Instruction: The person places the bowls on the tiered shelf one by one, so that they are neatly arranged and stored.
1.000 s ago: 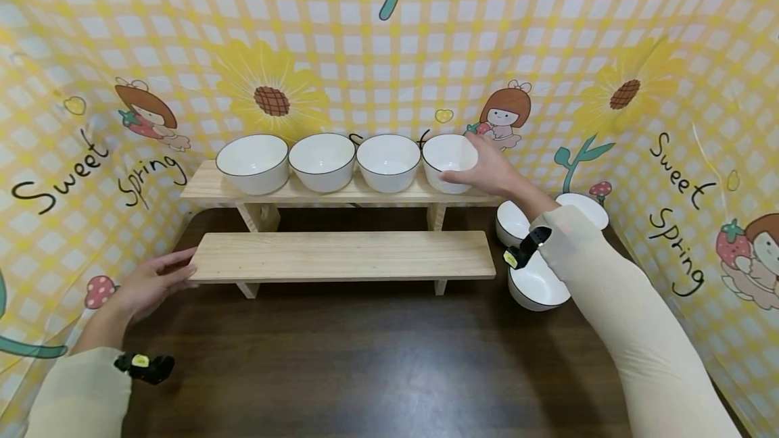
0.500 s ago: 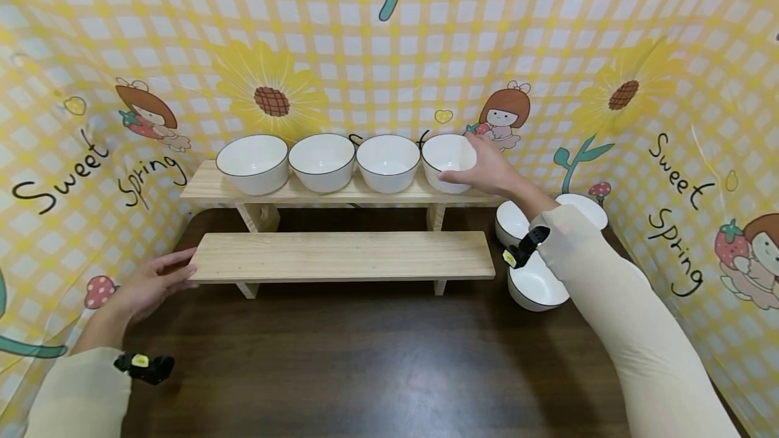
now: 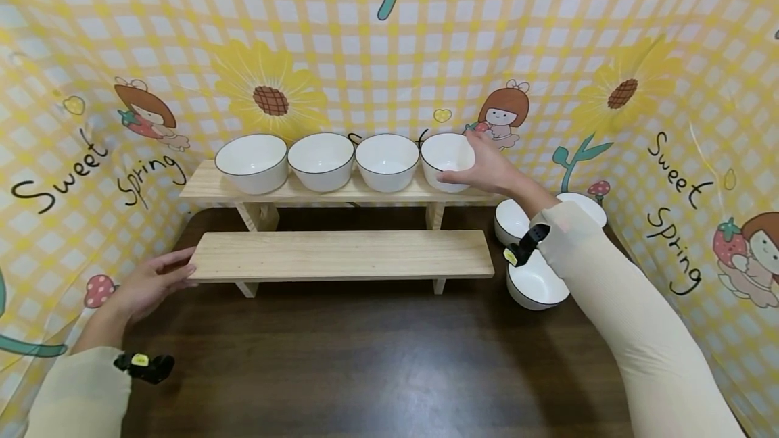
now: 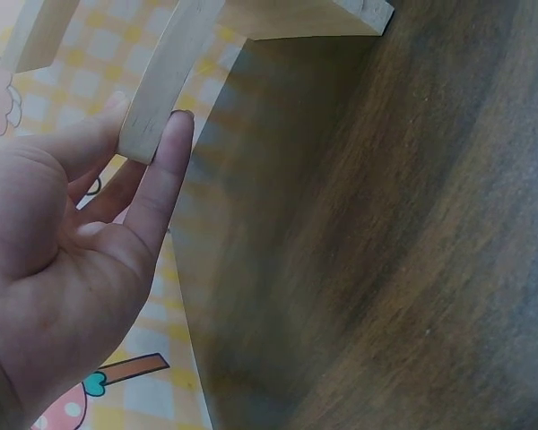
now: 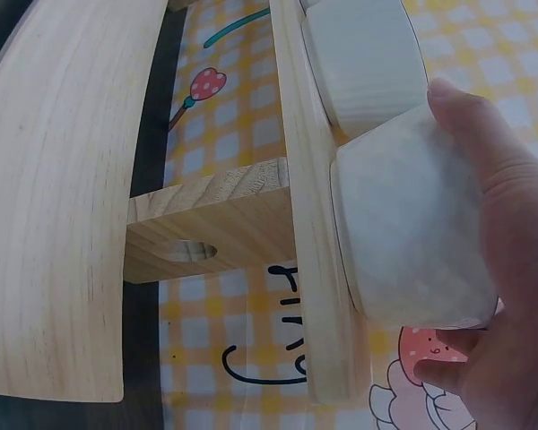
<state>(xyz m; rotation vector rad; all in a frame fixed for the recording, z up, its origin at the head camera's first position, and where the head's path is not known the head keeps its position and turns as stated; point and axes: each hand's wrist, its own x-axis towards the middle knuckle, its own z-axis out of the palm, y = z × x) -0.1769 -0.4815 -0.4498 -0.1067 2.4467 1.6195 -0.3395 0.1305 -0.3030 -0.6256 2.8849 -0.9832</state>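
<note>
Four-legged order aside, a two-step wooden shelf [image 3: 341, 255] stands on the dark table. At the left end of its lower board, my left hand [image 3: 152, 286] pinches the wood; the left wrist view shows thumb and fingers on either side of the board end [image 4: 152, 116]. My right hand [image 3: 491, 169] grips the rightmost white bowl [image 3: 444, 154] on the upper board, thumb at the near side and fingers round the far side. In the right wrist view this bowl [image 5: 408, 224] sits upright on the board beside its neighbour [image 5: 363, 67].
Several white dark-rimmed bowls stand in a row on the upper board, including the leftmost bowl [image 3: 252, 164]. More white bowls [image 3: 537, 282] stand on the dark table [image 3: 341, 363] at the right, partly under my right forearm. A yellow checked cloth [image 3: 377, 53] surrounds the table.
</note>
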